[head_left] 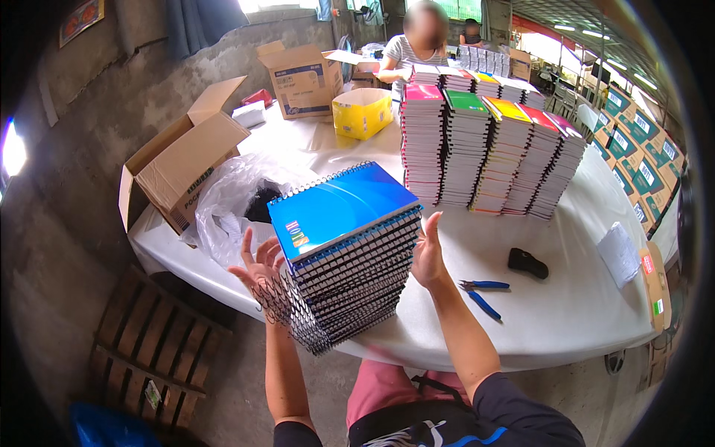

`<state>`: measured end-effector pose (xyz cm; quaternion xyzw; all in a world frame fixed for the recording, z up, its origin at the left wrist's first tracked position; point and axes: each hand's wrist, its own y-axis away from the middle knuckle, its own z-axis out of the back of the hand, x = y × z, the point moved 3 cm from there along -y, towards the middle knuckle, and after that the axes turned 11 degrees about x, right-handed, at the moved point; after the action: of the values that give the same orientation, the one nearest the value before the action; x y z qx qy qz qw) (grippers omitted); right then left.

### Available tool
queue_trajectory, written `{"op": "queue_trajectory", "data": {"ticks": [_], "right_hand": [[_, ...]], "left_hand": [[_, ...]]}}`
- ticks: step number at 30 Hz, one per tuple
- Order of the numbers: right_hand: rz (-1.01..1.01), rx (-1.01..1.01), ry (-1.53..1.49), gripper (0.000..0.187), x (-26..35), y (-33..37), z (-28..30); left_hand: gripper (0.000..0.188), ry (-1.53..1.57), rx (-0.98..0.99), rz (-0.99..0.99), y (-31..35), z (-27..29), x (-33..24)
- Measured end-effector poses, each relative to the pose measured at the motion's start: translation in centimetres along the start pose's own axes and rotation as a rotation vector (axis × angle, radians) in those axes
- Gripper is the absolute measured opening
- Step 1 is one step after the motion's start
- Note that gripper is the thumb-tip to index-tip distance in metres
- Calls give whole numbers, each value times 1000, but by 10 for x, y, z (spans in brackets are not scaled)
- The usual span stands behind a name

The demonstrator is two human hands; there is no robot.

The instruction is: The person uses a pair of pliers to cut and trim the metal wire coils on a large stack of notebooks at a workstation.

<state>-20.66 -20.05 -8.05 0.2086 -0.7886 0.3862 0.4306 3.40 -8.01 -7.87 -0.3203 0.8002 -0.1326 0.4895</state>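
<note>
A tall stack of blue-covered spiral notebooks [342, 208] stands at the near edge of the white table, in front of me. At its left side is my left hand [259, 264], open with the fingers spread. Loose dark wire coils [298, 316] stick out from the stack's lower left and partly cover that hand and wrist. My right hand [427, 257] is upright and open along the stack's right side, thumb pointing up. Some of its fingers are hidden beside the notebooks; whether it presses on them I cannot tell.
Blue-handled pliers [485, 295] and a small black object [528, 263] lie right on the table [566, 320]. Tall piles of coloured notebooks [491, 156] stand behind. Left are an open carton [182, 171], clear plastic [223, 201] and a yellow box [363, 113]. A person [417, 48] is opposite.
</note>
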Motion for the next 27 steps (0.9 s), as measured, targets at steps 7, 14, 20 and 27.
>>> {"op": "queue_trajectory", "data": {"ticks": [7,14,20,27], "right_hand": [[-37,-198,-198,57,-33,11,1],[-245,-195,-303,55,-62,27,-24],[-373,126,252,82,-51,52,32],[-727,574,1240,83,-27,91,-5]], "left_hand": [[78,170,-32,-12,18,37,44],[51,-958,47,193,82,85,108],[49,-144,-26,528,105,110,68],[75,-1109,930,700,69,33,-7]]}}
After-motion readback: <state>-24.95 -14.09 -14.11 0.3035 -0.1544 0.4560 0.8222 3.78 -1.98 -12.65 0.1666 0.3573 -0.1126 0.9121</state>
